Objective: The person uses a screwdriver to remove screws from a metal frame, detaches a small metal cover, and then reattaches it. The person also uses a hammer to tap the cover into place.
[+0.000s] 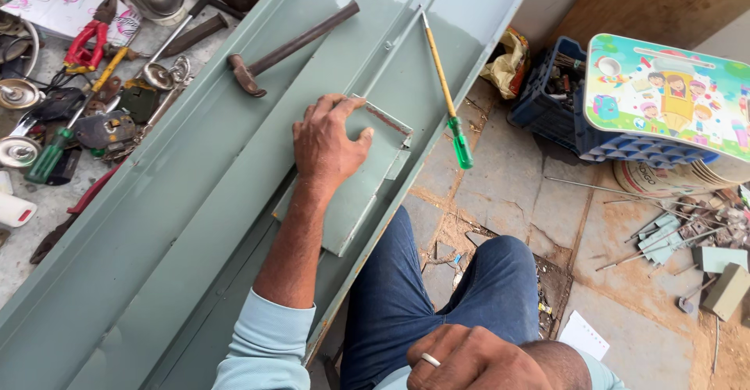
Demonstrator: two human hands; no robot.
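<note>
Stone paving and a cluttered tabletop frame a long grey-green panel (195, 202) running from 7 to 1 o'clock. On it, the left hand (328, 144) presses a small plate (363, 183), fingers spread flat rather than gripping. Firm, even pressure near the plate's top edge should keep it square. A hammer (289, 46) lies at 11 o'clock, a screwdriver (445, 93) at 1. The right hand (469, 359), probably resting loosely curled on the knee, is cut off at 6 o'clock.
</note>
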